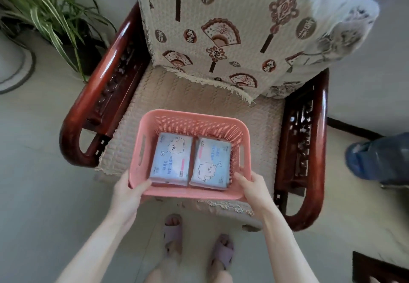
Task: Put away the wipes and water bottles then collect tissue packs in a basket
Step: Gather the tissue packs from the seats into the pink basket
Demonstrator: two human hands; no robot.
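Print on both packs: a fluffy cartoon animal outline, a pink bar and blue characters, too blurred to read. The left tissue pack and right tissue pack lie flat, side by side and touching, on the floor of the pink slotted basket; their prints are turned opposite ways. The throw over the chair back carries brown fan and knot motifs and oval medallions with Chinese characters, which I cannot read reliably.

The left hand grips the basket's near left corner, thumb curled over the rim to the inside. The right hand grips the near right corner the same way. Fingers below the rim are hidden.

The basket is over the front edge of the beige seat cushion of a red-brown carved wooden armchair; I cannot tell whether it rests there or is lifted. The floor is pale. A potted plant with striped leaves stands beyond the chair's left arm. Lilac slippers are on the person's feet.
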